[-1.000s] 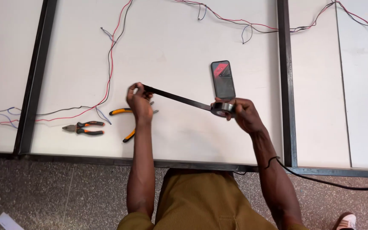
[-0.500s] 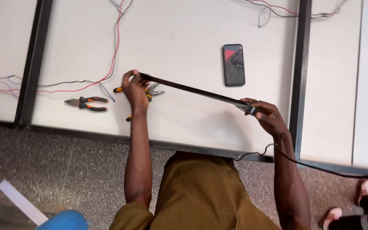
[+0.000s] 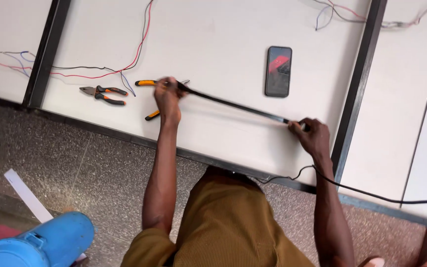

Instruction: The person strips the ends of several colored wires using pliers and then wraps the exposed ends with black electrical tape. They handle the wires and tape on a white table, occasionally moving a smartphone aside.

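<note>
Both arms reach out from the body over a white panel (image 3: 223, 39), spread well apart. The left hand (image 3: 168, 96) is at the left end of a long black strip of tape (image 3: 233, 105), with the fingers curled down and pinched on that end; the forearm runs almost straight away from the body. The right hand (image 3: 312, 136) is lower and to the right, closed around the other end of the tape, with the wrist bent slightly inward. What it grips there is hidden inside the fist, so whether it holds a roll cannot be told.

The tape runs taut, in a straight slanting line from the left hand down to the right hand, just above the panel.

Under the left hand lies a tool with orange handles (image 3: 147, 83); only one handle, a metal tip and part of a second handle near the wrist show, the rest is covered. To the left lie pliers (image 3: 102, 93) with orange and black grips. A dark phone (image 3: 278, 70) lies flat, farther off, between the hands. Thin red, black and blue wires (image 3: 124, 66) trail across the far left of the panel. A black cable (image 3: 371, 195) passes under the right forearm and runs off the right edge. A blue object (image 3: 45, 242) at the near left corner is cut off.
</note>
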